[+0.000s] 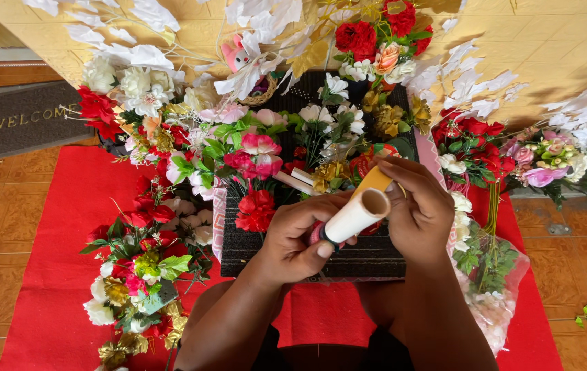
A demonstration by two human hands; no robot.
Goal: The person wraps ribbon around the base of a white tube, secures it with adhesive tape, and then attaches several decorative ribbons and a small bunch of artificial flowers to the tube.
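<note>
now, up close:
left hand (293, 240): grip wrapped tight around a white tube (355, 216), fingers curled, thumb on top.
right hand (420, 209): grip pinching a yellow strip (374, 181) at the tube's open end.
tube: held over the dark foam block (369, 257), tilted, open end up.
around: red and white flowers (255, 209) on the red mat (60, 275).

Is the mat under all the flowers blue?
No, the mat spread on the floor under the flowers and the dark foam block is bright red.
</note>
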